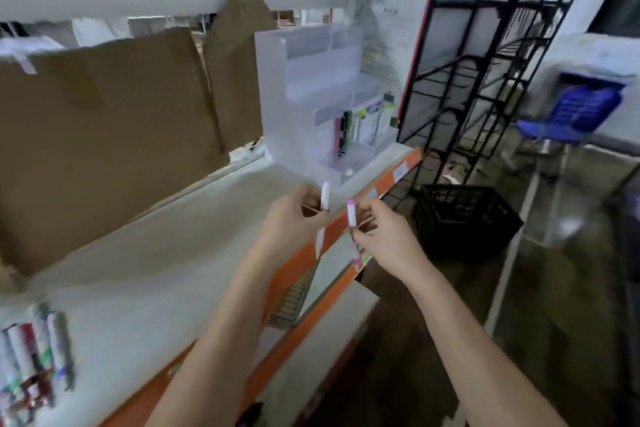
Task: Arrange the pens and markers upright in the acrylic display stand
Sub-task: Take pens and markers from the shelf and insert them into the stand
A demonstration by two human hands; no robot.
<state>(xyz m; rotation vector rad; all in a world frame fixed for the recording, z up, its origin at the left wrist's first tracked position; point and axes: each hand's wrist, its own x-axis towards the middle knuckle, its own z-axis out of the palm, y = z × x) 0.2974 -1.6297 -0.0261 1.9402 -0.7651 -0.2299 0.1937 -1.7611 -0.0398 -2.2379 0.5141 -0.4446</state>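
Pens, one in each grip: left hand (294, 215) pinched round a white pen (325, 196), held upright with its tip showing below the fingers; right hand (384, 236) clamped on a pink-capped marker (352, 213), cap up. Both held just beyond the orange shelf edge (391, 184), near the stand (311, 97) but not yet at it. Stand at the far right end of the shelf (156, 253), clear, with stepped tiers; a few pens already upright (346, 130) in one lower right compartment, upper tiers seemingly bare. Well apart at near left, a bundle of markers (34, 357) lying flat on the shelf, blurred. Cardboard (104, 132) behind, along the far side. Judged early in the task: a handful placed, two in hand, the pile at near left still to go.
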